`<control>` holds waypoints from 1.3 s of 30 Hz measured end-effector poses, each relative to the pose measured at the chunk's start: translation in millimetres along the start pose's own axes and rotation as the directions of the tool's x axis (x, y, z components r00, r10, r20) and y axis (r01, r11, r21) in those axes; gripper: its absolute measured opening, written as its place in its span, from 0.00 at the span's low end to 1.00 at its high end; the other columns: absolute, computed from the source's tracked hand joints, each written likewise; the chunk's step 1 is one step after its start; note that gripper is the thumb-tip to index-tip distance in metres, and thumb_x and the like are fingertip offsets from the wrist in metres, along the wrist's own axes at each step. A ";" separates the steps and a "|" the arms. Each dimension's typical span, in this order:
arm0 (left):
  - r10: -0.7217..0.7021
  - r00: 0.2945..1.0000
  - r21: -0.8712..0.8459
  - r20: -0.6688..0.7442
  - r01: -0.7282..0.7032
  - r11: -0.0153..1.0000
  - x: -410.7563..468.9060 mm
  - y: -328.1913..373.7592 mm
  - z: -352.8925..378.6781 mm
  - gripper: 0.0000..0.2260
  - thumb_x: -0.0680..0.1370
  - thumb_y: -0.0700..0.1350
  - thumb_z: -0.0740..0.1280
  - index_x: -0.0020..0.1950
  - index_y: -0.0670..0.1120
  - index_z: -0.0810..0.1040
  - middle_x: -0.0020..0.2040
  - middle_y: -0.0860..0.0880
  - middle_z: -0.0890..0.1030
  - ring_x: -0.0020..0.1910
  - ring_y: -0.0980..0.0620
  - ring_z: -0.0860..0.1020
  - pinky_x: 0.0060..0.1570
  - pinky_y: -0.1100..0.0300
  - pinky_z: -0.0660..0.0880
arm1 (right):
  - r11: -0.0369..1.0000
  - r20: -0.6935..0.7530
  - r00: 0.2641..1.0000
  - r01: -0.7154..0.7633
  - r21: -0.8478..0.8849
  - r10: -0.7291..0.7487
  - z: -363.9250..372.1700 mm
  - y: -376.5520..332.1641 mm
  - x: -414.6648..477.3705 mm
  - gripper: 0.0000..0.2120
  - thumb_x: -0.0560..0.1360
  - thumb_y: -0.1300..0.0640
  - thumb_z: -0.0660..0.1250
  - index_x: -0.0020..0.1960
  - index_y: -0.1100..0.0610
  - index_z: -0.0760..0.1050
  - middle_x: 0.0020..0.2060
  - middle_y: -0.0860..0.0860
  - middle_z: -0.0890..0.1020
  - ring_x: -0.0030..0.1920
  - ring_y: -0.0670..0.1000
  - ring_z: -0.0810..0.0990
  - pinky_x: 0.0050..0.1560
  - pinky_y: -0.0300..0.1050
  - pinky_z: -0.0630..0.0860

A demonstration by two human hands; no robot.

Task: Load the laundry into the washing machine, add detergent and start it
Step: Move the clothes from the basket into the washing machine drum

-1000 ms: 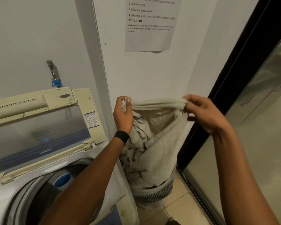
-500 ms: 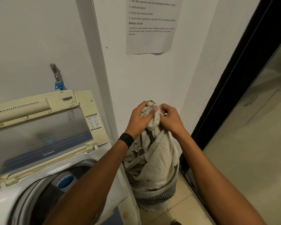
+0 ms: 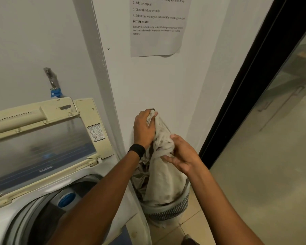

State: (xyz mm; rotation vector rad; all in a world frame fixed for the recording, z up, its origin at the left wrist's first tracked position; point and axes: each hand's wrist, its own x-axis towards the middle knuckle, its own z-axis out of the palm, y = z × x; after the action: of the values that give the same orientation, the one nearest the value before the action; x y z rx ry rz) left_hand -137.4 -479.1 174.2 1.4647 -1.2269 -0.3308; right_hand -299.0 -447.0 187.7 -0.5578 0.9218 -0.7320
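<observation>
The left hand [image 3: 144,129] has its fingers [image 3: 145,114] curled tight round the bunched top end of a pale, creased cloth [image 3: 163,175], and a little of the fabric pokes out above the knuckles. Just below and to the right of those fingers, the right hand [image 3: 182,154] clasps the same cloth lower down. Its thumb sits on top and its fingers [image 3: 168,158] wrap round the gathered middle, so both hands grip one piece of laundry.

From the right fingers the cloth hangs straight down into a grey slatted laundry basket [image 3: 168,209] on the tiled floor [image 3: 198,227]. Its lower end lies inside the rim (how much more laundry is underneath cannot be made out).

A black wristband [image 3: 137,150] circles the left wrist, just under the gripping fingers. Well to the left of both hands stands the top-loading washing machine [image 3: 0,225]. Its lid [image 3: 42,151] is tilted up and the drum is open below it, with a blue cap [image 3: 67,200] showing at the drum's edge. Behind the lid a tap with a blue fitting [image 3: 55,89] is on the wall. High above the fingers a printed sheet [image 3: 157,27] is stuck to the wall. To their right runs a black door frame [image 3: 251,85] with glass beyond it.
</observation>
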 end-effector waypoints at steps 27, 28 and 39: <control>0.050 0.947 -0.380 0.317 0.078 0.922 -8.1 37.0 -17.7 0.20 0.83 0.47 0.68 0.74 0.50 0.71 0.71 0.51 0.76 0.70 0.58 0.75 0.70 0.60 0.72 | 0.581 0.223 0.812 0.551 -0.600 -0.539 43.0 -72.3 20.8 0.05 0.77 0.61 0.71 0.51 0.59 0.85 0.45 0.56 0.87 0.46 0.53 0.86 0.49 0.48 0.83; 0.038 0.946 -0.351 0.321 0.082 0.933 -7.4 34.0 -19.3 0.18 0.81 0.46 0.70 0.71 0.47 0.74 0.67 0.50 0.79 0.67 0.57 0.77 0.67 0.60 0.74 | 0.594 0.231 0.812 0.558 -0.580 -0.536 39.7 -70.4 22.6 0.06 0.77 0.61 0.71 0.52 0.59 0.85 0.46 0.55 0.87 0.48 0.54 0.86 0.50 0.48 0.83; -0.080 0.992 -0.219 -0.097 0.057 0.974 10.0 9.2 -24.8 0.09 0.80 0.42 0.71 0.43 0.43 0.75 0.38 0.53 0.79 0.39 0.57 0.76 0.43 0.60 0.74 | -0.069 0.292 0.868 0.290 -0.955 -0.401 -25.2 -13.3 27.3 0.16 0.76 0.58 0.69 0.62 0.51 0.69 0.51 0.50 0.78 0.46 0.52 0.77 0.39 0.46 0.66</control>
State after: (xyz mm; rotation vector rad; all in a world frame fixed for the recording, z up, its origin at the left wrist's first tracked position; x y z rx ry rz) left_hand -118.8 -471.7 194.2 1.3212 -1.0236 -0.4158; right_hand -314.0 -479.4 170.8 -2.2136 1.3335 -0.4068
